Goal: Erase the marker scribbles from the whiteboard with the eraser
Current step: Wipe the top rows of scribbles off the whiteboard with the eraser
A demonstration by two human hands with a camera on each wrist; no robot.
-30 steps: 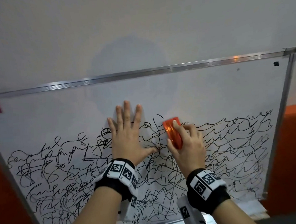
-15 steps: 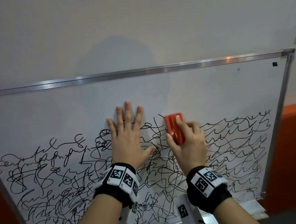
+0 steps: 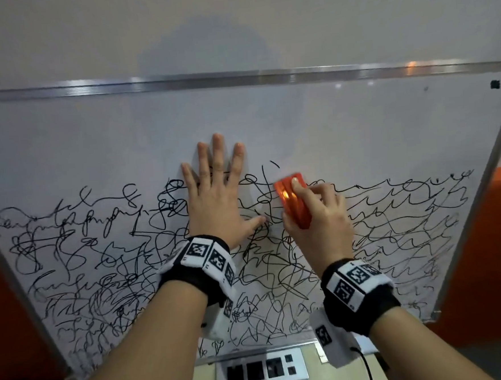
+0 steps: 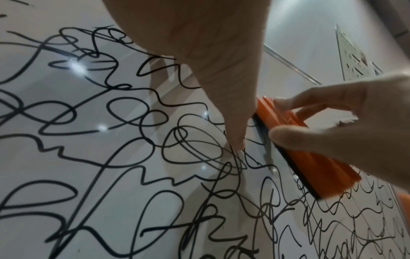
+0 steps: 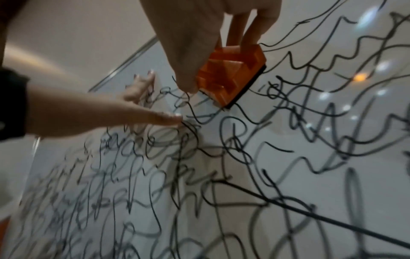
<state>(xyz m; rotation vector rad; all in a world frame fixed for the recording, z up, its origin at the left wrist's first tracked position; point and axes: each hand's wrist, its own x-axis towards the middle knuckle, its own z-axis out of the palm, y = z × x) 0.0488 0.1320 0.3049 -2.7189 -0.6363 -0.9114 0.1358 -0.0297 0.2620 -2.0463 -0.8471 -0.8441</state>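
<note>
One whiteboard leans against the wall, its lower half covered in black marker scribbles. Two hands work on it: the left hand lies flat, fingers straight, pressing the board; the right hand grasps one orange eraser held against the scribbles' upper edge. One socket panel sits below.

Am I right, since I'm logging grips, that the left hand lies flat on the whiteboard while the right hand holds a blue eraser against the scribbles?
Not quite: the eraser is orange, not blue, as the head view shows. The left hand does lie flat on the whiteboard, and the right hand holds the eraser against the scribbles.
</note>
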